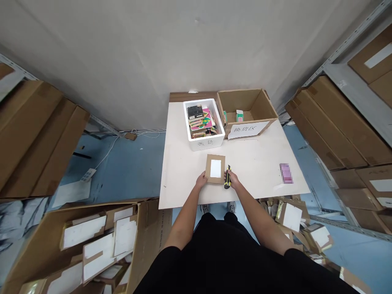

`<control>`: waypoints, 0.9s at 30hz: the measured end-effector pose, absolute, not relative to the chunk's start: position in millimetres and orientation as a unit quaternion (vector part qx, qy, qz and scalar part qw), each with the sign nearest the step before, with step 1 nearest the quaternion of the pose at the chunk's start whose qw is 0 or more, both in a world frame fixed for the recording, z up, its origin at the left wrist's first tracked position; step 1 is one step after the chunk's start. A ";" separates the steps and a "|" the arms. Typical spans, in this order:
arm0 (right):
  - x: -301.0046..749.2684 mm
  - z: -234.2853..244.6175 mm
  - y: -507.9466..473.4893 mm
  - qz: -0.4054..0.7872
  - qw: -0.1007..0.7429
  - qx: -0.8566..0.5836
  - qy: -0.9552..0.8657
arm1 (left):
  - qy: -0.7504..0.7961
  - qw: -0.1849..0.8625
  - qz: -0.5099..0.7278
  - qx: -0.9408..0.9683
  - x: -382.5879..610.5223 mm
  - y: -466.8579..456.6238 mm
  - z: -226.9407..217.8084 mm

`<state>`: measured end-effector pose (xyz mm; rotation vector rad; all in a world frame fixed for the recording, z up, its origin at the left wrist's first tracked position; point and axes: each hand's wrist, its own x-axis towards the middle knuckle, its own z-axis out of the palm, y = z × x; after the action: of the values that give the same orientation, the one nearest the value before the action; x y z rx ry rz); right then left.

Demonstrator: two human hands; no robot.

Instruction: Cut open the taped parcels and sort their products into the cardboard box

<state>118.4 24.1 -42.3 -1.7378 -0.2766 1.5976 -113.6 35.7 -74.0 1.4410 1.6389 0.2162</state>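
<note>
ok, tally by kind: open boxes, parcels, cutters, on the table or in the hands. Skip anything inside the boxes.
Open boxes: 2 (white box, brown box)
Parcel: 1, at the left hand
Cutter: 1, in the right hand
Total: 4

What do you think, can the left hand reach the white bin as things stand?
Probably yes: nothing visible blocks the way to the white bin, which is open on top, though the left hand must first release the small cardboard box.
</note>
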 end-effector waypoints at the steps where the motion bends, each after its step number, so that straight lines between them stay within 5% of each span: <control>1: 123.5 -36.6 23.9 0.617 0.380 -0.679 -0.115 | 0.657 0.483 0.100 0.570 -111.9 32.4 -75.3; 6: 135.0 -5.3 26.5 0.644 0.376 -0.641 -0.184 | 0.667 0.531 0.094 0.514 -111.2 14.4 -77.8; 13: 88.1 6.4 35.2 0.730 0.319 -0.581 -0.168 | 0.680 0.382 0.120 0.614 -156.6 46.3 -55.7; 21: 84.7 11.4 54.0 0.687 0.289 -0.614 -0.259 | 0.511 0.316 -0.117 0.790 -148.4 98.8 -26.5; 27: 51.7 15.3 99.5 0.510 0.088 -0.680 -0.519 | 0.560 0.327 -0.124 0.751 -127.6 78.1 -25.8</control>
<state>51.7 99.5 15.3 -2.0254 -1.5458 1.5167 -127.6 78.1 -25.8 1.9673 1.4658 -0.3256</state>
